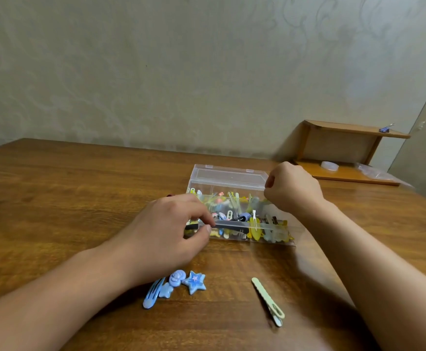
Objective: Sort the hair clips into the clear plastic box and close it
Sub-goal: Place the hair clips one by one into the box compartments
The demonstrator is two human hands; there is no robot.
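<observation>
Two hair clips (267, 301) beside unlabelled box (228, 177)

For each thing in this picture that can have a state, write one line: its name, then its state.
clear plastic box: open, lid tipped back, full of clips
left hand: pinching a black clip at the box's front edge
black clip: held over the box
right hand: closed at the lid's right corner
blue clips: loose on the table
pale green clip: loose on the table
</observation>
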